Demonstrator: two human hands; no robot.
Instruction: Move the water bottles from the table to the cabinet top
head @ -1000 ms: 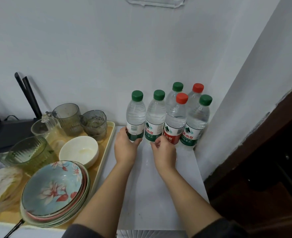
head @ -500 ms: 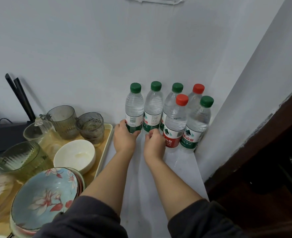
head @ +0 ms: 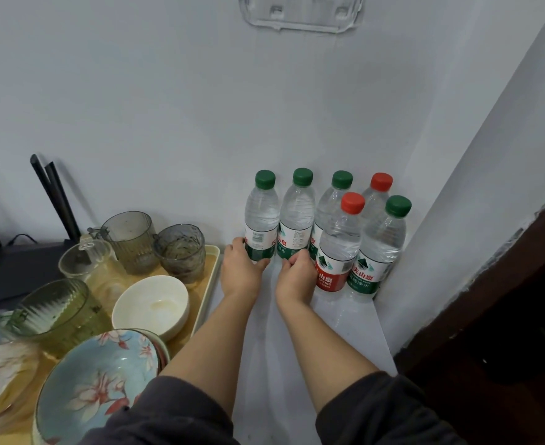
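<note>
Several clear water bottles stand upright in the corner on a white cabinet top (head: 300, 364). My left hand (head: 240, 273) is wrapped around the base of the leftmost green-capped bottle (head: 261, 216) by the back wall. Beside it, my right hand (head: 295, 277) grips the base of the second green-capped bottle (head: 298, 216). To the right stand a third green-capped bottle (head: 332, 200) and a red-capped bottle (head: 377, 195) at the wall. In front of those are another red-capped bottle (head: 340, 242) and a green-capped bottle (head: 382, 248).
A yellow tray (head: 208, 281) on the left holds glass mugs (head: 130, 239), a white bowl (head: 151, 305), a green glass pitcher (head: 54, 313) and stacked floral plates (head: 98, 383). A black router (head: 11, 264) sits behind. White walls close the corner; dark wood (head: 502, 316) stands at right.
Both hands have pushed their two green-capped bottles back towards the wall, into line with the back row. My view has leaned in closer.
</note>
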